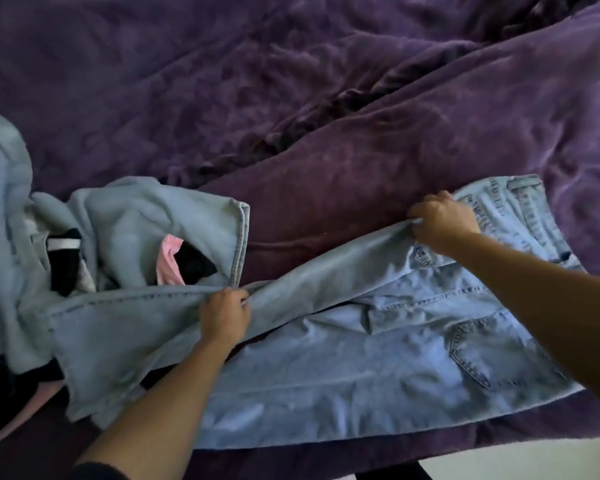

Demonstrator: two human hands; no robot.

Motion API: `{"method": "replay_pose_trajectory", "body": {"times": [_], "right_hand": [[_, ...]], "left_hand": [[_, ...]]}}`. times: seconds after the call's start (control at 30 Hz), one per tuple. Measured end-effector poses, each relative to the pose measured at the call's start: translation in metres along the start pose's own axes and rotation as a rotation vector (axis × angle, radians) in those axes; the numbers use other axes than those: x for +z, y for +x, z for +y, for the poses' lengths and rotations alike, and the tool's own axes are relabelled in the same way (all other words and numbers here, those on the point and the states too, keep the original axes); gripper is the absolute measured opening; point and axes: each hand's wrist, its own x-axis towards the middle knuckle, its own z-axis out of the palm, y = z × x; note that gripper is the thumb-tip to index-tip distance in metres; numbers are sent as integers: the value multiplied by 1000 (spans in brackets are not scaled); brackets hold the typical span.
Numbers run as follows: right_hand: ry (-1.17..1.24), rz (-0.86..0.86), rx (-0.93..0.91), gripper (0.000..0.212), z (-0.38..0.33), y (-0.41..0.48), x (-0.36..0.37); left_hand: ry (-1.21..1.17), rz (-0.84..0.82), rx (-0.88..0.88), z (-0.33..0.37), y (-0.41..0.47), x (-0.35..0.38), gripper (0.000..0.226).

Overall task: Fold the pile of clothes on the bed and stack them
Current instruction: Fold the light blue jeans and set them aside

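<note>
A pair of light blue jeans (378,358) lies across the near edge of the bed, waistband to the right, legs running left. My left hand (224,315) grips the upper seam of one leg near the middle. My right hand (442,220) grips the same edge near the crotch, by the waistband. The leg's cuff end (238,237) is draped over a pile of clothes (66,265) at the left, where black, pink and white pieces show through.
A rumpled purple blanket (326,98) covers the whole bed, with a deep fold running diagonally from upper right to centre. The bed's front edge and a strip of pale floor (534,459) show at the bottom right.
</note>
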Motion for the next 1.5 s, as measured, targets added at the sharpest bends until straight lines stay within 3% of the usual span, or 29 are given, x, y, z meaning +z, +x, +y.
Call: {"method": "replay_pose_trajectory", "body": {"times": [0.13,0.27,0.4,0.57,0.67,0.77,0.8,0.87,0.97,1.07,1.13,1.23,1.33,1.5], "right_hand": [[226,336,42,25,3,-8,-26],[222,350,216,27,7,23,-67],[150,218,249,39,-23,8,-68],[172,56,75,35,-102,-53,-35],[157,-65,-28,31,-160,-80,-8],[113,-100,-100,39,-215,-91,23],[91,-87,-109,45,-232,-89,32],[46,-22,-150,62,-267,-82,47],[-69,54,-235,73,-318,-62,58],[-50,19,-255,38,-363,-49,56],[113,24,-187,25,-381,-52,44],[241,161,-140,22,-395,-60,5],[239,262,-160,22,-416,-46,-41],[194,240,-140,38,-462,-17,-55]], "left_hand": [[-195,257,51,-1,9,-43,13],[-285,434,-45,4,51,-100,19],[-376,364,-157,-27,43,-116,18],[-67,117,-150,-131,-37,-76,15],[286,-90,-12,-191,-81,-39,53],[462,-166,108,-230,-95,-2,85],[503,-173,125,-238,-92,6,86],[509,-91,168,-246,-80,12,65],[340,47,301,-251,-57,6,30],[-146,43,356,-253,-51,-26,11],[-522,66,250,-261,-56,-59,12],[-842,281,164,-286,-54,-119,20],[-871,383,59,-313,-19,-167,17],[-619,327,-219,-343,46,-166,21]]}}
